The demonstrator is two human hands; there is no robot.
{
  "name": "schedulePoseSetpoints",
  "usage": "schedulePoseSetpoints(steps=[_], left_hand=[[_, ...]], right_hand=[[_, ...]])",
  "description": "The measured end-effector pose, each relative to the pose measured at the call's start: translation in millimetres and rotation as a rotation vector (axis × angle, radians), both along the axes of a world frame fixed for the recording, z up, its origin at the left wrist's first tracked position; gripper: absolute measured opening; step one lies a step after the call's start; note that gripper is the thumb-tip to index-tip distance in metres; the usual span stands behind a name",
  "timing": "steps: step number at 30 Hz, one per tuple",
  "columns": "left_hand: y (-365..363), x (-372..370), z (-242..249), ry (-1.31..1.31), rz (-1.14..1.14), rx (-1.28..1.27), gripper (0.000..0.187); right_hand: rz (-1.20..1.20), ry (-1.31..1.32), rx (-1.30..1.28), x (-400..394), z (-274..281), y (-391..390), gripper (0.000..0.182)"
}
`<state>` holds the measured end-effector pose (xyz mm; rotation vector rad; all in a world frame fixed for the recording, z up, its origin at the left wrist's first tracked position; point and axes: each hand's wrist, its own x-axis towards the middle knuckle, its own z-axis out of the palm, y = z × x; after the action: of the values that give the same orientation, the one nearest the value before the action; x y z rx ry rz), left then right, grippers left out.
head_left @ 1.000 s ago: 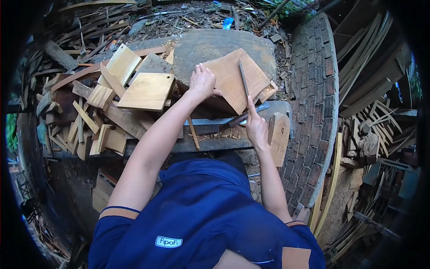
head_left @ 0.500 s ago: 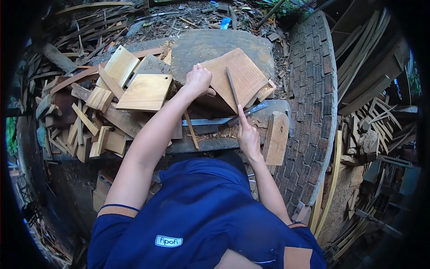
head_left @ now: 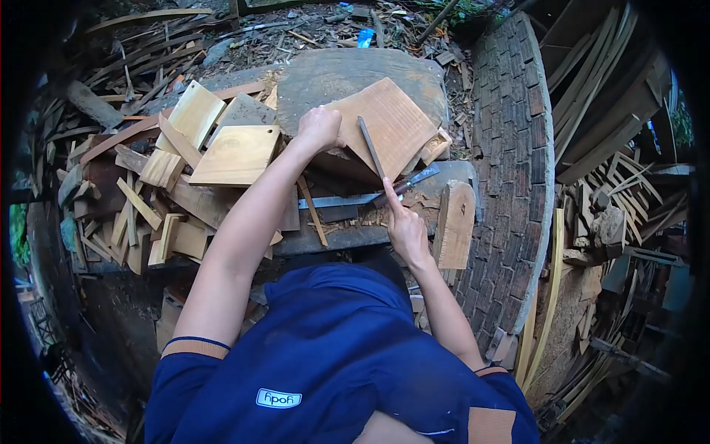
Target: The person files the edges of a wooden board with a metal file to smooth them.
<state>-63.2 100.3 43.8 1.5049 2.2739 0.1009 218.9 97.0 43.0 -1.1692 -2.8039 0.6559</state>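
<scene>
A squarish brown wooden board [head_left: 405, 122] rests tilted against a thick wooden block [head_left: 296, 74], one corner pointing away from me. My left hand [head_left: 320, 129] is closed on the board's left edge, its fingers partly hidden. Across the board's face lies a slim dark metal file [head_left: 370, 144]. My right hand [head_left: 407, 228] is closed round the file's near end, its index finger stretched along it. Just beyond that hand, a dark-handled tool with a flat metal blade [head_left: 423, 175] lies on the bench. Under the board's near side shows a metal ruler-like strip [head_left: 336, 200].
Pale boards with holes [head_left: 235, 155] and several offcuts [head_left: 159, 211] are heaped at left. A round-ended wood block [head_left: 455, 222] stands right of my right hand. Beyond it runs a low brick wall [head_left: 510, 148], with scrap wood [head_left: 629, 185] farther right.
The file has slid a little to the left over the board, with my right hand moving along. My left hand keeps its hold on the board's edge. The whole view has shifted slightly.
</scene>
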Motion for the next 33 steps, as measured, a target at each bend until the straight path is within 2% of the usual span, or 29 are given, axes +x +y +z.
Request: schedulePoseSetpoints(steps=[7, 13, 15, 22, 27, 33], left_hand=[[-2, 7, 2, 0.038, -0.008, 0.051, 0.043], [-3, 1, -2, 0.012, 0.005, 0.076, 0.037], [-1, 2, 1, -0.034, 0.041, 0.004, 0.037], [-2, 11, -1, 0.042, 0.041, 0.094, 0.028], [-4, 9, -4, 0.058, 0.071, 0.137, 0.036], [1, 13, 1, 0.004, 0.064, 0.059, 0.037]], right_hand=[[-0.066, 0.014, 0.031, -28, -10, 35, 0.055], [0.000, -0.035, 0.008, -7, 2, 1, 0.062], [0.014, -0.041, 0.029, -5, 2, -2, 0.065], [-0.061, 0.026, 0.045, -32, -7, 23, 0.056], [-0.031, -0.036, 0.031, -9, 0, 4, 0.055], [-0.096, 0.006, 0.031, -37, -9, 41, 0.056]])
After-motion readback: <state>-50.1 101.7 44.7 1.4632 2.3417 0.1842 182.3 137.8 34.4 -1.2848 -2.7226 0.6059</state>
